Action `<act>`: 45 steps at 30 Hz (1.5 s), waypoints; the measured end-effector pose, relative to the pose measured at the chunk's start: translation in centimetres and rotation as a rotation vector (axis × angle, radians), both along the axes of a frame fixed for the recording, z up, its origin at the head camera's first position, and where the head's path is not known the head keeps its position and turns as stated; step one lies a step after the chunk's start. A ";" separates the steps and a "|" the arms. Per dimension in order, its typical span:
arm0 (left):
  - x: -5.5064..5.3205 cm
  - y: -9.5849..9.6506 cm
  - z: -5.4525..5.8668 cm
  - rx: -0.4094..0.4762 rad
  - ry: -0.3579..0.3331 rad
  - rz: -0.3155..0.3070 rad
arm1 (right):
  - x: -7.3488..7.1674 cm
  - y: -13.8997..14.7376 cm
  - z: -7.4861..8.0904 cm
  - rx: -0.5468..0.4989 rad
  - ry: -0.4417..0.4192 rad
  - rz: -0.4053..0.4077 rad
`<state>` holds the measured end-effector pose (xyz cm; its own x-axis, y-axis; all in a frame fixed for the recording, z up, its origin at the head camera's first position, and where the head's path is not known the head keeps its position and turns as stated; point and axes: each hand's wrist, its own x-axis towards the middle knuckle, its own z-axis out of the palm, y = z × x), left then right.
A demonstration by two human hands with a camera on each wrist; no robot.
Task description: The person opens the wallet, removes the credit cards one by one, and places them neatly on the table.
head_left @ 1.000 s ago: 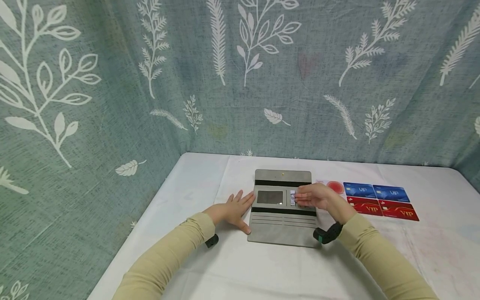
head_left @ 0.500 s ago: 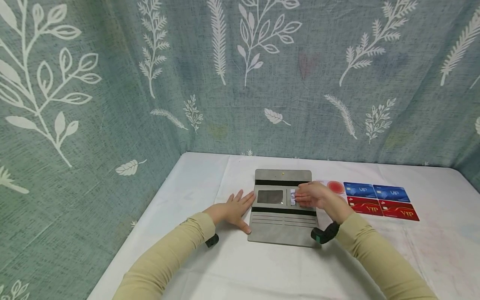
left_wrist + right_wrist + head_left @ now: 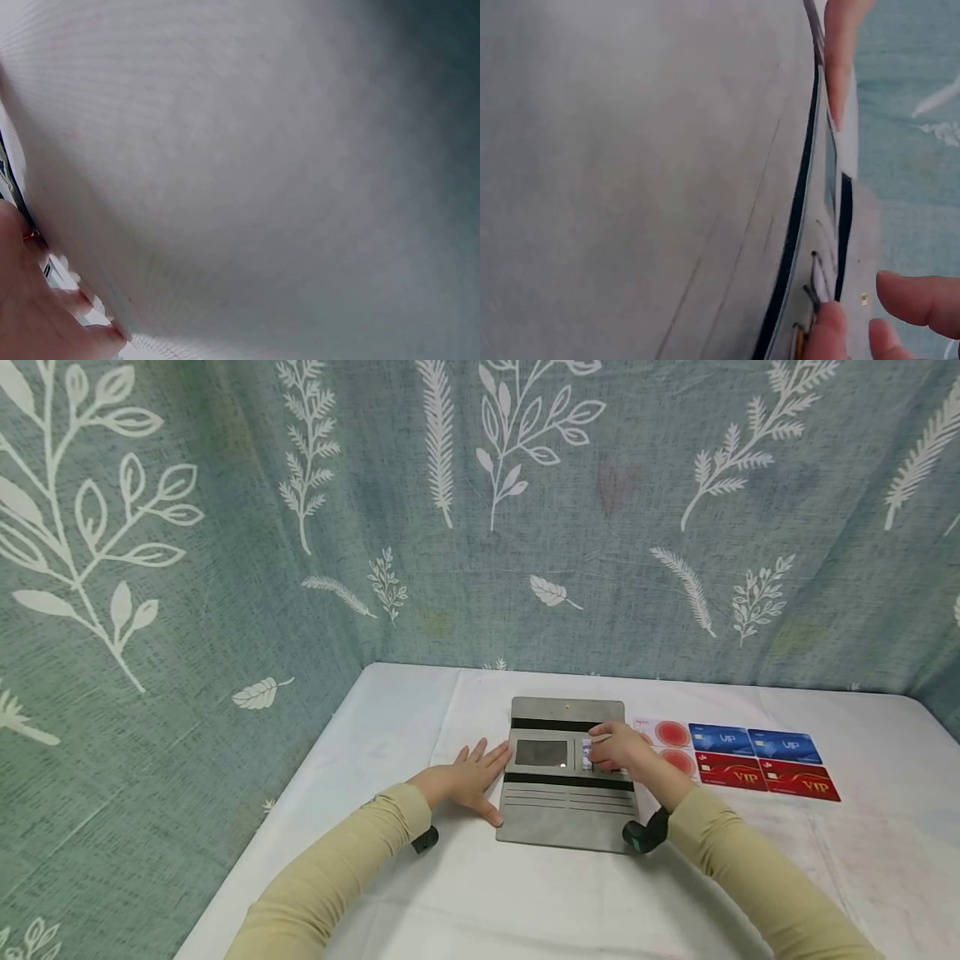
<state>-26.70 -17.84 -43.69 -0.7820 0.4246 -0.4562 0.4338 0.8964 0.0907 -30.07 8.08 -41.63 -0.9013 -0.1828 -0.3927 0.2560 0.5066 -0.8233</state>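
A white table point(image 3: 465, 893) stretches toward 6 o'clock from an unfolded gray wallet point(image 3: 562, 814); VIP cards point(image 3: 717, 739) lie at 3 o'clock. The left hand point(image 3: 467, 779), fingers spread, touches the wallet's 9 o'clock edge. At 9 o'clock from the right hand point(image 3: 632, 755), bent fingers meet a partly hidden card point(image 3: 587, 755), grip unclear.

The bare left hand point(image 3: 467, 782) lay spread-fingered at the left edge of the grey, rectangular, unfolded wallet point(image 3: 566, 825); the bare right hand point(image 3: 630, 753), fingers bent, was over its right half.

Soft light leaves faint shadows on the white tabletop point(image 3: 555, 902); both wrist views look dim and hazy
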 end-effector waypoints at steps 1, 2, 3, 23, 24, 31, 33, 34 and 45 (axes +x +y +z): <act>0.0 0.0 0.1 0.004 -0.001 0.000 | -0.1 -0.1 0.0 0.011 0.002 -0.006; 0.0 0.0 0.1 0.009 -0.003 0.003 | -0.1 -0.1 -0.1 0.021 0.005 -0.008; 0.0 0.0 0.2 0.012 -0.006 0.005 | -0.2 -0.2 -0.2 0.035 0.009 -0.009; 0.2 -0.1 0.1 0.015 -0.001 -0.005 | -3.3 -0.4 -0.8 0.224 -0.010 0.101; 0.2 -0.1 0.1 0.018 -0.004 -0.005 | -3.5 -0.4 -0.9 0.234 -0.011 0.110; 0.2 -0.1 0.1 0.016 -0.005 -0.001 | -4.2 -0.7 -1.0 0.274 -0.035 0.135; 0.2 -0.1 0.0 0.005 0.002 -0.005 | -4.3 -0.7 -1.0 0.281 -0.042 0.129; 0.2 -0.1 0.0 0.001 0.005 -0.007 | -4.3 -0.7 -1.0 0.285 -0.045 0.129; 0.3 0.0 0.2 -0.001 0.015 -0.010 | -5.0 -0.3 -0.9 0.335 -0.050 0.125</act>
